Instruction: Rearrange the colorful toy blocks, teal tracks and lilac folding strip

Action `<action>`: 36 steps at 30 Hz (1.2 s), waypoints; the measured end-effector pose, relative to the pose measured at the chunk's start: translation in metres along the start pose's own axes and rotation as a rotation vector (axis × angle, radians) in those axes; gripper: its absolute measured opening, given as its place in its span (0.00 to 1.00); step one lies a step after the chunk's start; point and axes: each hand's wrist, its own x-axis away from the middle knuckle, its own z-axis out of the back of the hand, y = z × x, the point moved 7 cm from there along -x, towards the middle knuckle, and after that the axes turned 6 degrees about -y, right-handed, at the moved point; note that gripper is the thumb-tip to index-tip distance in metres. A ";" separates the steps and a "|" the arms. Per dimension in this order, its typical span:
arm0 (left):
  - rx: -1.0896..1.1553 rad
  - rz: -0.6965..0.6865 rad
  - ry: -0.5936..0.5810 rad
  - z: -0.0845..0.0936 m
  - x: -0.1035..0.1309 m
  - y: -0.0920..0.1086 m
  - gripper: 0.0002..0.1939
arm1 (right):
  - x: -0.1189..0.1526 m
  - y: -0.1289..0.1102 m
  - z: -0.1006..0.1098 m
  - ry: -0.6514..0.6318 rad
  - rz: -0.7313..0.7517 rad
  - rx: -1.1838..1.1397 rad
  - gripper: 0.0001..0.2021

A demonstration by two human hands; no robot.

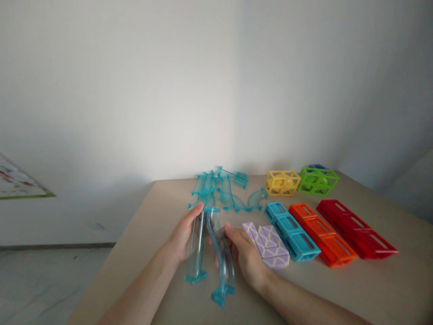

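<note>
My left hand [182, 232] is closed around a straight, clear teal track piece [196, 253], its thumb near the far end. In my right hand [245, 255] is a curved, clear teal track piece [221, 253], pinched along its right side. The two pieces meet or nearly meet at their far ends and spread apart toward me; I cannot tell if they are joined. Both are held above the table, with connector ends pointing down toward me. Right of my right hand lies a group of light purple triangular tiles [270, 246].
More clear teal track pieces [227, 192] lie at the table's back. On the right sit rows of light blue [292, 230], orange [323, 234] and red [355, 228] frame blocks. Yellow [282, 183] and green [318, 181] frame blocks stand near the wall [189, 90].
</note>
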 end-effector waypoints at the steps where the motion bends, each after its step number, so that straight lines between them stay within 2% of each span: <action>1: 0.009 0.012 -0.008 0.001 0.000 -0.001 0.20 | 0.000 -0.001 0.000 -0.005 0.003 0.006 0.30; 6: 0.032 0.020 -0.029 0.002 -0.001 -0.001 0.22 | -0.001 0.001 0.002 0.003 0.009 -0.025 0.27; 12: -0.066 -0.045 0.041 0.001 0.000 0.004 0.22 | -0.001 0.004 0.002 -0.011 0.013 -0.018 0.26; 18: -0.197 -0.114 -0.004 -0.001 -0.002 0.015 0.23 | -0.003 -0.010 -0.001 -0.056 0.028 0.199 0.19; 22: -0.236 -0.061 -0.029 0.006 -0.003 0.020 0.21 | -0.001 -0.030 0.006 -0.059 -0.031 0.543 0.15; 23: -0.234 -0.024 -0.048 0.007 -0.003 0.019 0.21 | 0.000 -0.039 0.009 -0.046 -0.009 0.682 0.14; 26: -0.235 0.105 -0.142 0.006 -0.004 0.011 0.22 | 0.006 -0.072 0.017 0.060 0.178 1.174 0.12; 28: -0.259 0.181 -0.195 0.005 -0.004 0.004 0.23 | 0.009 -0.086 0.022 0.128 0.280 1.395 0.11; 33: -0.282 0.363 -0.335 0.001 -0.003 -0.017 0.27 | 0.015 -0.104 0.025 0.104 0.550 1.597 0.15; 36: -0.264 0.437 -0.359 0.002 -0.003 -0.024 0.28 | 0.017 -0.109 0.024 0.084 0.632 1.689 0.15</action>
